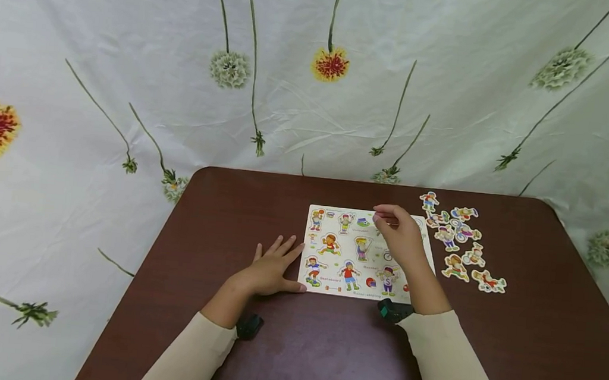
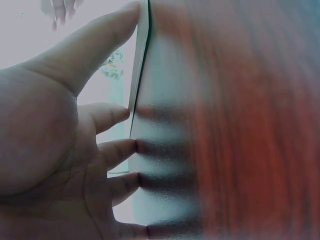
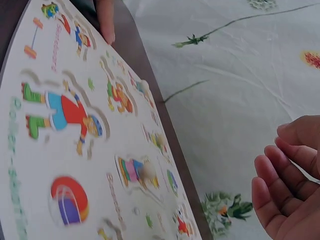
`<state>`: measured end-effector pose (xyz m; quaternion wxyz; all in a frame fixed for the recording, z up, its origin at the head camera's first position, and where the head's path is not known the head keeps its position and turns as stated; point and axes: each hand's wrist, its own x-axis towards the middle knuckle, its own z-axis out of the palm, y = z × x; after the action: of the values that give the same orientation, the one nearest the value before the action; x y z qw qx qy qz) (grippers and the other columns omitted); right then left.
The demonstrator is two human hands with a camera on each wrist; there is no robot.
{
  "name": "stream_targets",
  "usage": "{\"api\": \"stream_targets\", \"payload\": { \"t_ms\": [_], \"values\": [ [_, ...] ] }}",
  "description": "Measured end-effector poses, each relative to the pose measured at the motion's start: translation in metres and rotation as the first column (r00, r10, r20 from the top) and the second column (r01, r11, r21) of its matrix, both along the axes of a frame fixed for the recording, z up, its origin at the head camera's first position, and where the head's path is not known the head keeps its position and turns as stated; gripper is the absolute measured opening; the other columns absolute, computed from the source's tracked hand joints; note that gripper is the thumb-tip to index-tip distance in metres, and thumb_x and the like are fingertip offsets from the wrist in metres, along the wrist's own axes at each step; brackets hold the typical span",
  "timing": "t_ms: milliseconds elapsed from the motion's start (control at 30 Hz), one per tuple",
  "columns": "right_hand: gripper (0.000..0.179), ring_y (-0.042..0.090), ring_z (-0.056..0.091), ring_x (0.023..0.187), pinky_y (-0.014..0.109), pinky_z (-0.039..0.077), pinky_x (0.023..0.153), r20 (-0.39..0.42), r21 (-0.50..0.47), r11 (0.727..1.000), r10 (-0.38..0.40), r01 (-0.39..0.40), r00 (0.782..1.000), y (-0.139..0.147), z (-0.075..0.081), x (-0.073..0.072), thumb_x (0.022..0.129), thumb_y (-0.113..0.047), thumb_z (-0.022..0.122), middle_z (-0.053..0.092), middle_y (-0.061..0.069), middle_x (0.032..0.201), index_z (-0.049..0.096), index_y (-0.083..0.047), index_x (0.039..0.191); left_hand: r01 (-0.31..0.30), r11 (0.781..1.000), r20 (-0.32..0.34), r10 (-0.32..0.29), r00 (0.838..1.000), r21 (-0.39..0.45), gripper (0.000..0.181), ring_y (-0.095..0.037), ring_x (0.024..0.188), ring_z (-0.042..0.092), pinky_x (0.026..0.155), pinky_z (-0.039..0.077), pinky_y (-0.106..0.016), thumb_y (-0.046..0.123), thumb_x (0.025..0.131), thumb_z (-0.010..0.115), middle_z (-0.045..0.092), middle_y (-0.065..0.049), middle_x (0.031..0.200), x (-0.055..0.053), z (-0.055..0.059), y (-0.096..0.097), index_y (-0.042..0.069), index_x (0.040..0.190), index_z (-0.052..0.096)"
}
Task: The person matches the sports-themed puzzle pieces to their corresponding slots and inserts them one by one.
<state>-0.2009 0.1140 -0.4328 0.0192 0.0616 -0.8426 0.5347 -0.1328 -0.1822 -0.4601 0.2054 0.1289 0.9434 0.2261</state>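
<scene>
A white puzzle board [image 1: 347, 252] lies on the table, printed with children doing sports and lettering. In the head view my left hand [image 1: 271, 271] spreads its fingers flat at the board's left side, thumb on the lower left corner. The left wrist view shows that thumb [image 2: 100, 47] against the board's edge [image 2: 141, 55], fingertips down on the tabletop. Above the board's upper right part is my right hand [image 1: 400, 236], fingers loosely bent and thumb close to the index finger. No piece shows between them in the right wrist view, where the hand [image 3: 290, 185] appears apart from the board.
Several loose puzzle pieces [image 1: 456, 267], cut as figures, lie scattered right of the board on the dark brown table [image 1: 216, 219]. Behind the table's far edge hangs a white cloth [image 1: 289, 111] printed with flowers. A dark wrist device [image 1: 249, 326] sits by the left sleeve.
</scene>
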Motion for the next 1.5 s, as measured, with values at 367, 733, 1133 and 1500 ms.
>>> {"api": "stream_targets", "payload": {
  "t_ms": [367,733,1133,1500],
  "values": [
    [0.038,0.012,0.058,0.105,0.027,0.047,0.094,0.021,0.048,0.991,-0.124,0.122,0.992,0.047,-0.001,0.01,0.104,-0.034,0.057,0.064,0.012,0.121,0.063,-0.009,0.132,0.007,1.0,-0.007,-0.007,1.0,-0.007,0.097,-0.034,0.16,-0.002,0.12,-0.006,-0.071,0.054,0.086,0.075,0.01,-0.007,0.172,0.0,-0.001,-0.001,0.025,0.163,0.023],
    [0.037,0.01,0.059,0.101,0.012,0.044,0.08,0.022,0.179,0.961,-0.218,0.211,0.976,0.093,-0.007,0.027,0.104,-0.029,0.058,0.066,0.016,0.122,0.065,-0.006,0.131,0.011,1.0,0.001,-0.011,1.0,-0.006,0.095,-0.034,0.16,-0.002,0.12,-0.006,-0.07,0.053,0.087,0.074,0.009,-0.006,0.172,0.001,0.0,-0.001,0.026,0.163,0.023],
    [0.03,0.031,0.065,0.099,0.018,0.047,0.069,-0.017,0.373,0.913,-0.171,0.165,0.985,0.138,-0.024,0.04,0.101,-0.017,0.061,0.067,0.024,0.113,0.065,0.003,0.123,0.007,1.0,-0.002,-0.007,1.0,0.004,0.095,-0.033,0.16,-0.002,0.121,-0.006,-0.07,0.054,0.087,0.075,0.009,-0.006,0.172,0.001,0.0,-0.001,0.027,0.163,0.024],
    [0.025,0.039,0.064,0.091,0.041,0.051,0.068,0.048,0.551,0.834,-0.082,0.042,0.995,0.15,-0.029,0.045,0.097,-0.013,0.064,0.062,0.027,0.106,0.068,0.007,0.112,0.004,1.0,0.0,-0.004,1.0,-0.013,0.097,-0.032,0.16,-0.003,0.121,-0.007,-0.069,0.057,0.086,0.074,0.008,-0.005,0.172,0.0,-0.003,-0.001,0.028,0.163,0.023]
  ]
}}
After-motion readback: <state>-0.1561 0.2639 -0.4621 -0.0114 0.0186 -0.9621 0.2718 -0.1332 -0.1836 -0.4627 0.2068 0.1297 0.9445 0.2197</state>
